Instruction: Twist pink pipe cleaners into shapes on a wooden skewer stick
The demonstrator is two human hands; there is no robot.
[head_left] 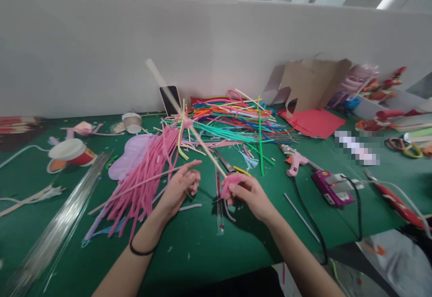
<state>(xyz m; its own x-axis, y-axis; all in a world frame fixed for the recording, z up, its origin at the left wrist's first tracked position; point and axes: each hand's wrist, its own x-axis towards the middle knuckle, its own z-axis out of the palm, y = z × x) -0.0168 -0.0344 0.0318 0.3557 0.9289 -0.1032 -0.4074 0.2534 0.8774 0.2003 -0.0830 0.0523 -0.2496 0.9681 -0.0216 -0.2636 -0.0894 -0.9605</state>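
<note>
Pink fuzzy bundle (231, 185) and long pale stick (206, 146) sit pinched in my right hand (252, 196) over the green tabletop (202, 256); on my feed, my left hand (179, 190) is half-curled, index finger extended, and I cannot tell whether it grips anything.

From my distant seat I see one thin, pale stick (209, 152), slanting upward to the left, its far end blurred. At its near end, a fuzzy pink bunch (231, 184) is pinched in the right hand (253, 195).
</note>
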